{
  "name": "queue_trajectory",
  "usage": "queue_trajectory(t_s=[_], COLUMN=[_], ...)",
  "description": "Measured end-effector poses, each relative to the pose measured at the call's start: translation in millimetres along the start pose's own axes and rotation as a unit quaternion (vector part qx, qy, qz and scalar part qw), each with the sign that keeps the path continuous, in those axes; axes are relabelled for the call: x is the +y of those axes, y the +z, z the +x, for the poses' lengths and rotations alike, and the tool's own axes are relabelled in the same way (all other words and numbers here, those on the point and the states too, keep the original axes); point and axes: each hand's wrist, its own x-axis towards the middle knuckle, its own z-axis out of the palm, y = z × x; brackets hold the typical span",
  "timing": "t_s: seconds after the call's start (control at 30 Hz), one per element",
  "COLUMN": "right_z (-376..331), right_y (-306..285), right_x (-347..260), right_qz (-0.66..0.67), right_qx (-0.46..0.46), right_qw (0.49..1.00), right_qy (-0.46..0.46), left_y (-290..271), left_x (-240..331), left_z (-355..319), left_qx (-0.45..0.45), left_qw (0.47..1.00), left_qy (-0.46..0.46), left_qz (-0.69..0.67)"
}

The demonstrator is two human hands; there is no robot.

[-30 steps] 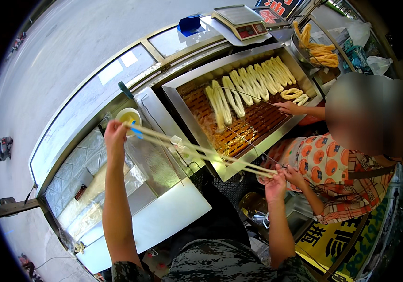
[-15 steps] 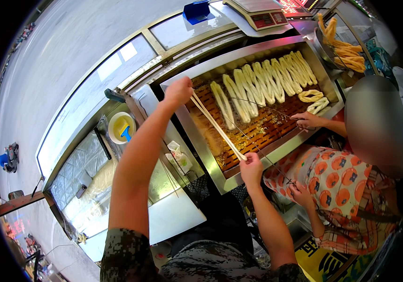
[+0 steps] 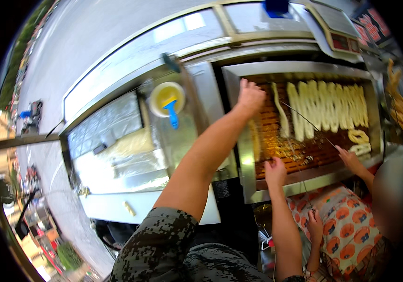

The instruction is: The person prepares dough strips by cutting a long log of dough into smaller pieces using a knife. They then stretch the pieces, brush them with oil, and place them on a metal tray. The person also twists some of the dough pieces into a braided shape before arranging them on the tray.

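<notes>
Your left hand (image 3: 250, 96) is stretched out over the near left corner of the fryer (image 3: 304, 70), fingers curled together at the far end of a pale strip of dough (image 3: 257, 141) that runs down the left side of the oil toward you. How tightly the fingers pinch it you cannot tell, because the back of the hand hides them.

To the left of that arm, on the steel tabletop (image 3: 196, 84), stands a small white bowl (image 3: 166, 97) of yellow oil with a blue brush (image 3: 172, 113) resting in it, handle pointing toward you. Farther left lies a flat tray (image 3: 112, 155) with a pale sheet of dough on it.

Your right hand (image 3: 275, 171) sits at the near rim of the fryer, fingers closed at the other end of the dough strip, just above the metal edge. Again the grip itself is hidden from above.

Right of your hands, a row of long pale dough sticks (image 3: 326, 110) floats side by side in the far half of the oil, and two small rings of dough (image 3: 358, 141) lie near the right wall. Another person in an orange-patterned apron (image 3: 351, 230) stands at the right; their hand (image 3: 349, 157) holds long thin chopsticks (image 3: 307, 122) that reach across the oil toward the sticks. A rack of browned fried sticks (image 3: 401, 105) stands at the far right.
</notes>
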Motion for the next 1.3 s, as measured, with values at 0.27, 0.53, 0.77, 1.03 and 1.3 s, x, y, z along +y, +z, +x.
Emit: queue_trajectory(t_s=[0.27,0.53,0.77,1.03,1.3], right_z=[-191.3,-308.2,-377.5,-402.0,-272.8], right_y=[-62.2,45.1,153.7,195.4,158.6], right_x=[-67.5,-162.4,-259.6,-293.9,-294.5], right_qz=[0.217,0.154,0.084,0.201,0.425], right_qx=[-0.112,-0.304,-0.404,-0.461,-0.253], right_qw=[0.969,0.938,0.899,0.858,0.865], right_qy=[-0.039,-0.064,-0.15,-0.105,0.082], left_y=[-104.5,-55.5,-34.2,-47.9,-26.1], left_x=[-13.3,-167.9,-227.3,-233.6,-234.2], left_z=[-270.4,-645.6,-724.6,-711.5,-632.8], left_qx=[0.064,0.109,0.036,-0.122,0.022], left_qw=[0.842,0.809,0.871,0.696,0.511], left_qy=[-0.052,-0.449,-0.342,-0.343,-0.426], left_qz=[-0.534,-0.362,-0.35,-0.619,-0.746])
